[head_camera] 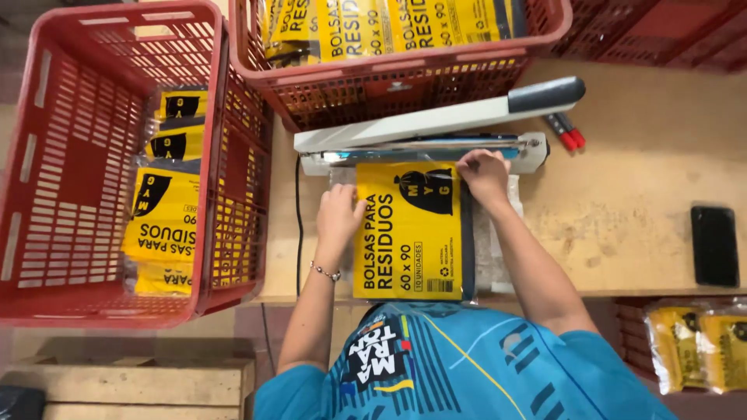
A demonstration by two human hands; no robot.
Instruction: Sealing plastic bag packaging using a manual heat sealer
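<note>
Nearest the camera is the person's blue patterned shirt, with both bare forearms reaching away over the wooden counter. Between them lies a yellow and black packet of bags in clear wrap, flat on the counter, its near end at the counter's edge and its far end pushed up to the heat sealer. The left hand, with a bead bracelet on the wrist, rests on the packet's left edge, fingers laid flat rather than closed in a grip. The right hand presses down on the packet's far right corner, just at the sealer's bar, fingers curled onto it. Beyond the hands, the heat sealer stands with its arm raised at a slant. Two red markers lie to its right. A black phone lies on the counter well to the right. On the left, a red crate holds several like packets; another red crate sits farther back, also holding packets.
</note>
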